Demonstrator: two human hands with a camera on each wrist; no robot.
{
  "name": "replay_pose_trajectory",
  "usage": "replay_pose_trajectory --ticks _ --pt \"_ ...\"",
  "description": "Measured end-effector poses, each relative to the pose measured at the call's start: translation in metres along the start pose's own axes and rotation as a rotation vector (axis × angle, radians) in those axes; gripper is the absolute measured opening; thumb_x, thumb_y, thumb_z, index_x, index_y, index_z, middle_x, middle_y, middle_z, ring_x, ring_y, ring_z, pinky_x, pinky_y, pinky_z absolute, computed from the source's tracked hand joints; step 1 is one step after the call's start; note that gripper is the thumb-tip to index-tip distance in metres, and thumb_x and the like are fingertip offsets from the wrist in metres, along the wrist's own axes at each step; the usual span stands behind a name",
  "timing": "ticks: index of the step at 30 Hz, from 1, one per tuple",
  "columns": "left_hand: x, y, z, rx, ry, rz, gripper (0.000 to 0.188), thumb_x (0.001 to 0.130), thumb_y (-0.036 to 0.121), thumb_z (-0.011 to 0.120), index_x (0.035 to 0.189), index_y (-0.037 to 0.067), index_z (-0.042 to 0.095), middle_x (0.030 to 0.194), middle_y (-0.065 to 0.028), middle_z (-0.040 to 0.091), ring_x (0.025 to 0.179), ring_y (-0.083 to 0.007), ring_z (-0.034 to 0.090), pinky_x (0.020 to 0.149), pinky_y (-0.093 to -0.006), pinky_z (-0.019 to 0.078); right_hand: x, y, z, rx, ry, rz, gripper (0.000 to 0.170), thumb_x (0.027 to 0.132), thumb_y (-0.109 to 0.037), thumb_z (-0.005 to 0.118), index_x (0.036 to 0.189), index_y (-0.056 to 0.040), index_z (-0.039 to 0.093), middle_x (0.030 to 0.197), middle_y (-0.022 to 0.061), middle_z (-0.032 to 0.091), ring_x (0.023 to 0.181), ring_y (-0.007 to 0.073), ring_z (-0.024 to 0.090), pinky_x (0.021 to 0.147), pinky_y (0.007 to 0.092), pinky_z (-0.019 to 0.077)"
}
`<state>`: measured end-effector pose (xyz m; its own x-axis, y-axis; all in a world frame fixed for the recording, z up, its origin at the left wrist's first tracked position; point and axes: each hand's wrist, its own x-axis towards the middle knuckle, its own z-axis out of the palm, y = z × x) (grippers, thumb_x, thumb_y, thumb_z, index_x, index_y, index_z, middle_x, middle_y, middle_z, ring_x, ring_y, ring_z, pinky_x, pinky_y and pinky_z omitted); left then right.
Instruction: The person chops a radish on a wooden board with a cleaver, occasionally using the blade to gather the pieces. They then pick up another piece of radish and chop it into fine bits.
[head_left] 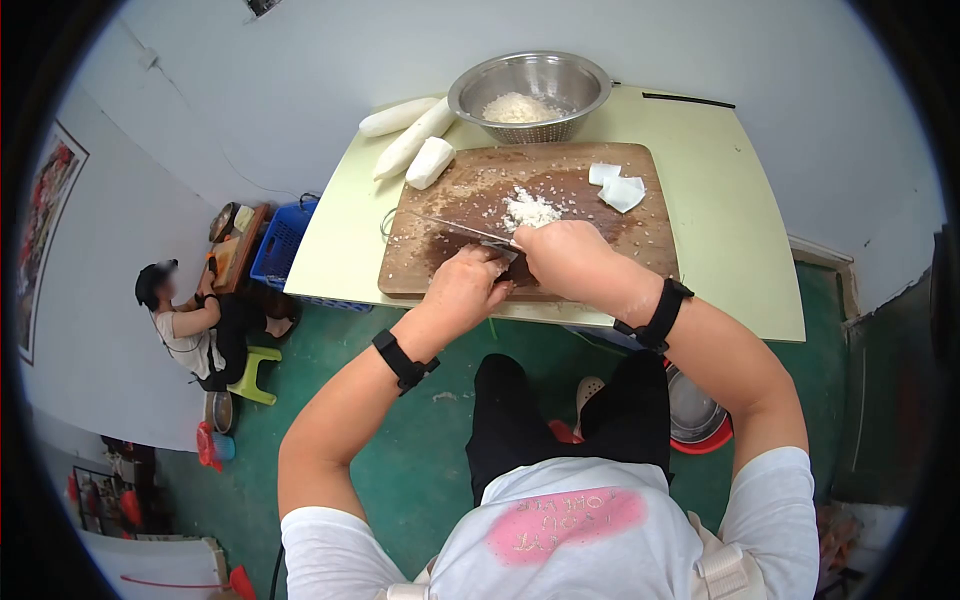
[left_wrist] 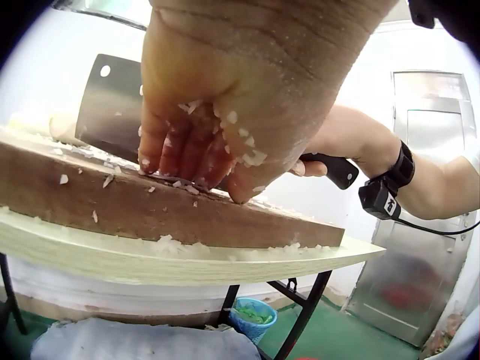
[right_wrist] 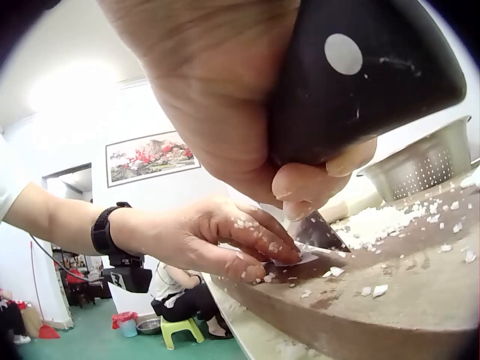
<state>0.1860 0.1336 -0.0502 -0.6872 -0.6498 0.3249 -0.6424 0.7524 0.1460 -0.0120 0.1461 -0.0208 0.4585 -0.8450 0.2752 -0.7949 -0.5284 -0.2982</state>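
My right hand [head_left: 565, 255] grips the black handle of a cleaver [right_wrist: 360, 82]. In the left wrist view its broad blade [left_wrist: 109, 105] stands upright on the wooden cutting board [head_left: 600, 160]. Close beside the blade, my left hand [head_left: 462, 290] holds down a thin white radish slice [right_wrist: 304, 256] near the board's front edge. Its fingers are bent, with the tips on the board and bits of white stuck to the skin. Beyond the blade lies a small heap of minced white radish [head_left: 530, 210]. Two flat white pieces [head_left: 622, 193] lie at the board's back right.
A steel colander [head_left: 530, 95] with chopped white bits stands behind the board. Whole peeled radishes [head_left: 415, 140] and a cut one [head_left: 430, 163] lie at the back left. The pale table [head_left: 725, 220] extends rightward. Another person [head_left: 190, 320] sits at far left near a blue crate [head_left: 285, 240].
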Motion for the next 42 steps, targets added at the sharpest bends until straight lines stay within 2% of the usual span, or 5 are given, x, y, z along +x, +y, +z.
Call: replay_pose_trajectory --ticks 5,7,23,25,42 --pt "0.001 -0.001 -0.002 0.017 -0.047 -0.015 0.033 0.08 0.02 0.069 0.108 0.001 0.067 0.105 -0.0176 0.065 0.1 -0.0333 0.06 0.089 -0.0404 0.0498 0.0 -0.001 -0.012 -0.005 -0.03 0.037 0.008 0.079 -0.009 0.058 0.084 -0.0033 0.06 0.07 0.0199 0.064 0.072 0.0397 0.064 0.065 0.0493 0.0499" --pt "-0.001 -0.001 0.0 0.003 -0.02 -0.007 0.033 0.08 0.02 0.069 0.107 0.001 0.068 0.105 -0.0176 0.064 0.1 -0.0333 0.06 0.089 -0.0404 0.0498 0.001 -0.003 -0.016 -0.037 -0.082 0.106 0.012 0.08 -0.008 0.056 0.089 -0.0049 0.063 0.08 0.0188 0.067 0.079 0.0374 0.067 0.07 0.0476 0.0521" --pt "-0.004 0.003 0.003 -0.048 0.027 -0.041 0.033 0.079 0.018 0.069 0.107 0.001 0.067 0.108 -0.0169 0.063 0.105 -0.0328 0.058 0.092 -0.0406 0.0484 0.002 -0.01 -0.008 -0.016 -0.132 0.071 0.012 0.079 -0.009 0.057 0.087 -0.0036 0.064 0.079 0.019 0.067 0.08 0.0365 0.067 0.071 0.047 0.0524" --pt "-0.004 0.002 0.001 -0.056 0.012 -0.041 0.033 0.079 0.018 0.069 0.107 0.001 0.067 0.108 -0.0168 0.063 0.105 -0.0328 0.058 0.092 -0.0407 0.0484 0.002 -0.008 -0.002 0.005 -0.05 0.026 0.009 0.079 -0.008 0.056 0.084 -0.0022 0.061 0.071 0.0208 0.064 0.071 0.0396 0.065 0.064 0.0493 0.0504" --pt "-0.004 -0.008 -0.003 -0.145 -0.027 -0.041 0.037 0.078 0.021 0.071 0.108 0.001 0.066 0.109 -0.016 0.063 0.104 -0.0322 0.058 0.091 -0.0402 0.0488 0.02 -0.007 -0.007 0.005 -0.103 0.111 0.012 0.079 -0.009 0.058 0.089 -0.0035 0.06 0.073 0.0185 0.065 0.073 0.0381 0.066 0.065 0.0482 0.0512"
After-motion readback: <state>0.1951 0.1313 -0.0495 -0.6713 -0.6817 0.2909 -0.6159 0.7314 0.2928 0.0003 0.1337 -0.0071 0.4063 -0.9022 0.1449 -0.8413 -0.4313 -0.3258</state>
